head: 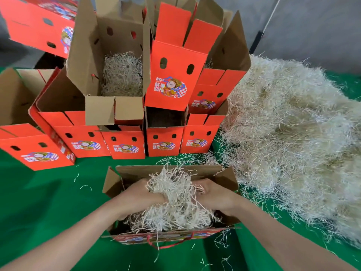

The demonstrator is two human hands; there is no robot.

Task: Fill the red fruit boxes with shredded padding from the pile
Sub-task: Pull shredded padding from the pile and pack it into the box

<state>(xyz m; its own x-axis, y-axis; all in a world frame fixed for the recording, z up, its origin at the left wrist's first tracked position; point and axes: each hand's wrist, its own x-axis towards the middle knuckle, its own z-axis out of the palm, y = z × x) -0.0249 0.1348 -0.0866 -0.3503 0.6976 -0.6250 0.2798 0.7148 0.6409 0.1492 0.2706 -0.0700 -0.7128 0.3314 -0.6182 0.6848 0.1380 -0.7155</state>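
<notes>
An open red fruit box (pixel 224 178) stands on the green table right in front of me, its flaps spread. A clump of pale shredded padding (pixel 173 198) fills its middle and sticks up above the rim. My left hand (pixel 138 194) grips the clump from the left and my right hand (pixel 213 194) grips it from the right, both inside the box opening. The big pile of padding (pixel 293 137) spreads over the right side of the table.
Several red fruit boxes (pixel 166 90) are stacked in rows behind the front box; one open box (pixel 123 75) holds padding. More boxes (pixel 37 149) sit at the left. Loose strands litter the green cloth (pixel 48 202). A grey wall stands behind.
</notes>
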